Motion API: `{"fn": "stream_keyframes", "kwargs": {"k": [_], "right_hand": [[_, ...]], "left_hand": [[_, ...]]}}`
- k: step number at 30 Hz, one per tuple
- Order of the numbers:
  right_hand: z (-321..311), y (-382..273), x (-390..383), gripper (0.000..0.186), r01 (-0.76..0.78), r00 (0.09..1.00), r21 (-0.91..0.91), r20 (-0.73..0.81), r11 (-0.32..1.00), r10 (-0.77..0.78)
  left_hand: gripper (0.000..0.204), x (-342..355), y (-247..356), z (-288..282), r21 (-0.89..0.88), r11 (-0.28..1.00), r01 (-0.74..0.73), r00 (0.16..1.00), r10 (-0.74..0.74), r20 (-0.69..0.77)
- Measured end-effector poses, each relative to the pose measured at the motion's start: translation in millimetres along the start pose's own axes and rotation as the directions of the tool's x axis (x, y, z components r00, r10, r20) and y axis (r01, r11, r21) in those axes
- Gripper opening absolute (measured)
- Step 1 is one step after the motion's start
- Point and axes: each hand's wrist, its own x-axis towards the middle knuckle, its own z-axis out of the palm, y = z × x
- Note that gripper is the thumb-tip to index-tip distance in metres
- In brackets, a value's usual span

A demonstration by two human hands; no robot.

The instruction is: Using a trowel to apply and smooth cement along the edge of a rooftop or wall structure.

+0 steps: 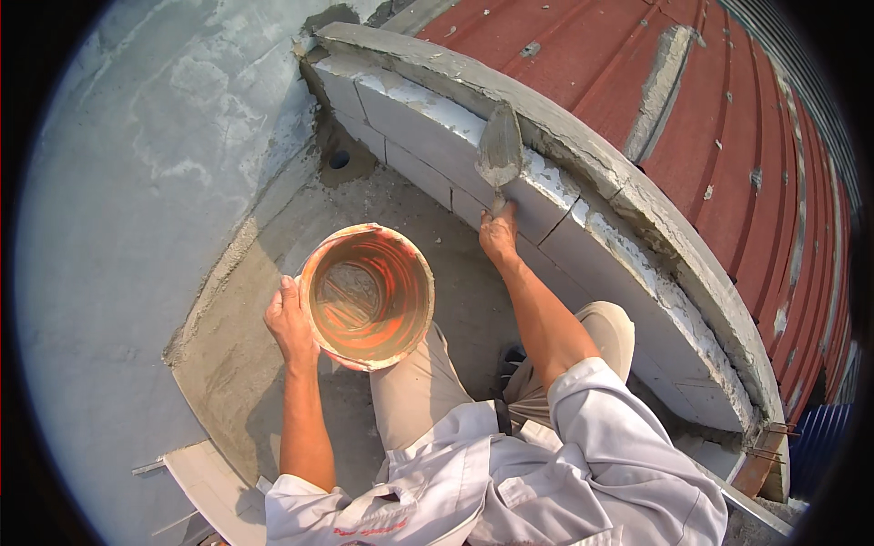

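My left hand (291,323) is closed on the rim of an orange bucket (414,282), tilted so that its inside shows. Grey mortar smears coat its walls, with a little at the bottom. My right hand (499,232) grips the handle of a trowel (501,146), its blade grey with mortar and pointing away from me. The blade lies over the top of a low wall of white blocks (419,168), beside the concrete ledge (583,136) behind it. Patches of mortar show along the top of the blocks.
Beyond the ledge slopes a red corrugated metal roof (728,173). A grey plastered wall (137,227) rises on the left. A dark round hole (339,159) sits in the far floor corner. Thin rebar ends (769,441) stick out at the lower right.
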Motion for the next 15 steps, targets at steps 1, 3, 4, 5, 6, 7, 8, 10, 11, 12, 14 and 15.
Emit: {"fn": "stream_keyframes", "kwargs": {"k": [1,3,4,5,6,7,8,10,11,12,14,15], "right_hand": [[7.2,-0.3,-11.4,0.046,-0.033,0.999,0.028,0.036,0.999,0.032],[18.5,3.3,-40.3,0.048,-0.160,0.972,0.060,0.181,0.985,0.147],[24.6,18.6,-62.5,0.048,-0.121,0.977,-0.002,0.179,0.993,0.119],[30.9,37.9,-85.3,0.048,-0.078,0.981,-0.065,0.172,0.995,0.088],[36.3,50.4,-106.2,0.048,-0.223,0.943,-0.170,0.213,0.960,0.257],[38.1,52.4,-127.8,0.045,-0.236,0.944,-0.144,0.201,0.961,0.262],[36.4,31.5,-131.7,0.045,-0.232,0.942,-0.147,0.211,0.962,0.259],[10.3,-38.2,-133.6,0.041,-0.216,0.912,0.056,0.368,0.975,0.181],[1.8,-50.1,-124.9,0.039,-0.088,0.946,0.162,0.323,0.983,0.031],[-1.6,-63.6,-111.9,0.038,0.050,0.955,0.269,0.268,0.962,-0.125],[-28.1,-99.7,-79.7,0.038,-0.246,0.870,0.511,0.491,0.823,-0.045],[-33.4,-102.5,-58.3,0.038,-0.245,0.891,0.614,0.447,0.750,-0.075]], "left_hand": [[0.043,-2.2,7.1,-13.1,0.041,0.999,-0.013,1.000,0.014,-0.023],[0.042,-4.5,15.4,-37.6,0.048,0.998,-0.031,0.998,0.034,-0.060],[0.042,-3.5,17.4,-45.7,0.040,0.998,-0.046,0.996,0.048,-0.072],[0.042,-1.4,15.6,-53.2,0.073,0.996,-0.058,0.995,0.063,-0.078],[0.042,0.1,14.5,-57.0,0.065,0.996,-0.062,0.995,0.067,-0.079],[0.042,-1.3,13.0,-63.7,0.045,0.997,-0.063,0.991,0.068,-0.115],[0.042,-2.6,12.4,-71.5,0.029,0.997,-0.065,0.986,0.068,-0.155],[0.042,-9.6,18.9,-84.7,0.029,0.998,-0.060,0.980,0.065,-0.189],[0.042,-9.7,20.7,-82.5,0.017,0.998,-0.059,0.980,0.062,-0.189],[0.042,-8.0,20.0,-84.3,0.014,0.998,-0.062,0.981,0.064,-0.185],[0.042,-8.6,12.9,-95.5,0.003,0.999,-0.041,0.973,0.041,-0.228],[0.042,-8.0,10.8,-94.9,-0.003,0.999,-0.039,0.975,0.038,-0.219]]}}
